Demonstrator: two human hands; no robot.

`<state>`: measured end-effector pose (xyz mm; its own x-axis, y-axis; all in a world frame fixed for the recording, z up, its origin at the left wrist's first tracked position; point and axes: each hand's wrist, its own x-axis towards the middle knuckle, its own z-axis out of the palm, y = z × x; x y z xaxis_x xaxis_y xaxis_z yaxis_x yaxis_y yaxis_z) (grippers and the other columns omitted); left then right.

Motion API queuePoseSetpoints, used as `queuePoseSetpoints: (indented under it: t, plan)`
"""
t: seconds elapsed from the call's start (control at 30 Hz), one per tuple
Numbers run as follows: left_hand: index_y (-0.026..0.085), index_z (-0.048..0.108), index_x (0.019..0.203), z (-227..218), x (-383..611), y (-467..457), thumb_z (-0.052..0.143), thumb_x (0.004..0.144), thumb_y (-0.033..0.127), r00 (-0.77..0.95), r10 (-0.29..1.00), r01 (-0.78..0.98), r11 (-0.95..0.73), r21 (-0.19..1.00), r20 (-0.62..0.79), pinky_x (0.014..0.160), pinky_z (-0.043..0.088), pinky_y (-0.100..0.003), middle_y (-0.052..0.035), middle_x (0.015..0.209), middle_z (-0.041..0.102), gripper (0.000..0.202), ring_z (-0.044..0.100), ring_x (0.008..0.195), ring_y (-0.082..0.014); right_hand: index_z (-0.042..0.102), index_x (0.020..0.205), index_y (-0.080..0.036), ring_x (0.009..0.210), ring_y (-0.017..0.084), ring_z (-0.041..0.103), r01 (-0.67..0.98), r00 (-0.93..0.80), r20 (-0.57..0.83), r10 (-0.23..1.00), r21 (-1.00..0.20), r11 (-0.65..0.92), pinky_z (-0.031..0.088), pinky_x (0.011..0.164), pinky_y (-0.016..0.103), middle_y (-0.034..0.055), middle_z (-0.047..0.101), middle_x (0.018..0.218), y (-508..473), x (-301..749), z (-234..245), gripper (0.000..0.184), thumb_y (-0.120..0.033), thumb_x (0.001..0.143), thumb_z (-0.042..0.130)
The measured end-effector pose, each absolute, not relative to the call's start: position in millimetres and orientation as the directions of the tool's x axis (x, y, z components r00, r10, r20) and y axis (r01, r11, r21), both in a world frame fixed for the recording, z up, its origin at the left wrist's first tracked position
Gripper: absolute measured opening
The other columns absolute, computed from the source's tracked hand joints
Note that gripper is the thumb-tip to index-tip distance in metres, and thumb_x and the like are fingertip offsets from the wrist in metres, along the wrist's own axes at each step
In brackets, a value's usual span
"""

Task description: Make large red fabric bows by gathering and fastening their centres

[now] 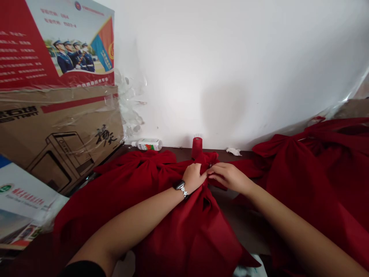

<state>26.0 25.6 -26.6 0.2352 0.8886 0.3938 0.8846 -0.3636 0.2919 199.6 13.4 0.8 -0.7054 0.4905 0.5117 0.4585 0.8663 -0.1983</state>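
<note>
Red cloth (190, 231) lies gathered into a bow-like bunch in front of me, its long tails hanging toward me. My left hand (193, 177), with a dark band and a bracelet at the wrist, is closed on the gathered middle of this cloth. Close against it, my right hand (227, 177) has its thumb and fingers pinched together at the knot. A tiny shiny spot shows by the right fingertips, too small to name. Just behind the hands stands a spool of red thread (197, 147), with thin pin-like pieces sticking up at its top.
More gathered red cloth lies at the left (115, 188) and a large red bow (314, 165) at the right. Along the white wall (184, 69) are a small white bottle (150, 144) on its side and a crumpled tissue (233, 151). Stacked cardboard boxes (57, 127) stand at left.
</note>
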Motion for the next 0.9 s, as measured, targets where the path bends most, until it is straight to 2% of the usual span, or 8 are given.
queuePoseSetpoints:
  t: [0.1,0.5,0.73,0.9]
  plan:
    - [0.013,0.056,0.085,-25.7,26.4,24.9,0.051,0.083,0.034,0.233,0.894,0.891,-0.354,0.284,0.382,0.069,0.047,-0.032,-0.0128,0.084,0.066,0.022,0.063,0.081,-0.0241,0.060,0.097,-0.018,0.079,0.018,0.059,0.445,-0.722,0.511,0.465,-0.172,0.879,0.046,0.070,0.027,0.0080,0.063,0.087,12.8,199.5,0.4,0.016,-0.025,0.091,0.046]
    - [0.014,0.056,0.085,-27.1,26.3,24.5,0.053,0.081,0.033,0.262,0.884,0.896,-0.372,0.242,0.387,0.070,0.048,-0.032,-0.0116,0.084,0.066,0.020,0.063,0.081,-0.0237,0.059,0.093,-0.017,0.077,0.017,0.058,0.483,-0.684,0.535,0.496,-0.177,0.857,0.046,0.069,0.027,0.0072,0.063,0.085,11.3,196.8,-0.3,0.016,-0.024,0.092,0.045]
    - [0.014,0.056,0.083,-27.6,25.8,25.3,0.053,0.081,0.031,0.267,0.878,0.880,-0.390,0.271,0.397,0.069,0.047,-0.033,-0.0122,0.082,0.065,0.018,0.062,0.079,-0.0244,0.059,0.093,-0.017,0.077,0.018,0.057,0.483,-0.694,0.534,0.484,-0.154,0.862,0.045,0.069,0.027,0.0082,0.062,0.084,12.5,197.2,-1.9,0.019,-0.025,0.093,0.042]
    - [0.014,0.056,0.082,-28.1,26.1,24.9,0.054,0.080,0.030,0.248,0.884,0.884,-0.374,0.281,0.396,0.071,0.047,-0.034,-0.0128,0.083,0.065,0.016,0.062,0.081,-0.0253,0.059,0.089,-0.016,0.074,0.018,0.054,0.522,-0.689,0.539,0.485,-0.094,0.848,0.042,0.066,0.027,0.0076,0.060,0.081,10.6,195.0,-1.5,0.020,-0.026,0.093,0.042]
